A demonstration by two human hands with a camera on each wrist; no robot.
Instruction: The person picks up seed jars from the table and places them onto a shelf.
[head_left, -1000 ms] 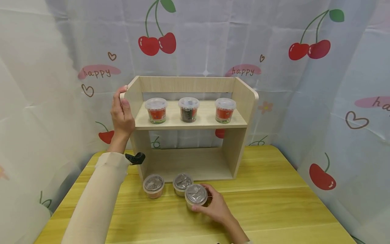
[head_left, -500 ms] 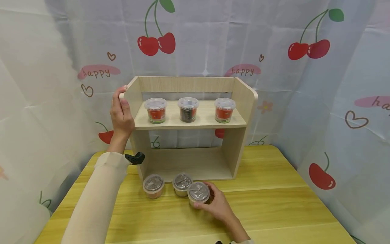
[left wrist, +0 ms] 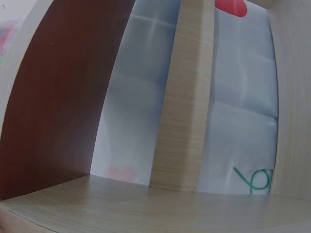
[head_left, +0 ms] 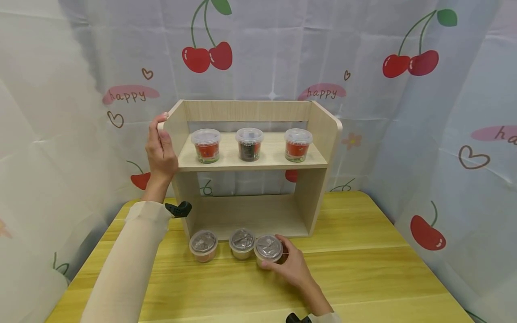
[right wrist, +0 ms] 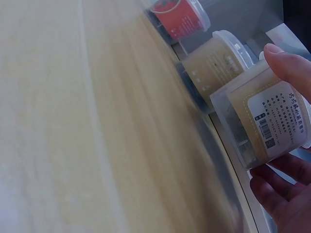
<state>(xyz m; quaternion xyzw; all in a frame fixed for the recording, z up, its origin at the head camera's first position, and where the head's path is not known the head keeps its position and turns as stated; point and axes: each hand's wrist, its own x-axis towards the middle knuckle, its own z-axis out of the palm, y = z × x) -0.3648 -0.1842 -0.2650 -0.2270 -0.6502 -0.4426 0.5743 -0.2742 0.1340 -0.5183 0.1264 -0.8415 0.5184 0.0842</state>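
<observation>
My left hand grips the upper front edge of the left side panel of a pale wooden two-tier shelf. My right hand holds a small clear tub with a tan label and a film-topped lid, thumb on the near side. In the right wrist view this tub shows a white barcode label. Just left of it stands a second tan-labelled tub, and farther left a red-labelled tub. The left wrist view shows only the shelf's inside, without the hand's grip.
Three lidded tubs stand spaced along the upper tier: a left one, a middle one and a right one. The shelf's lower board lies behind the front row. A yellow wood-grain table carries everything, with a cherry-print curtain behind.
My right hand has moved the held tub rightward and away from me, from in front of the middle tub into line beside it. The left hand keeps its grip on the shelf.
</observation>
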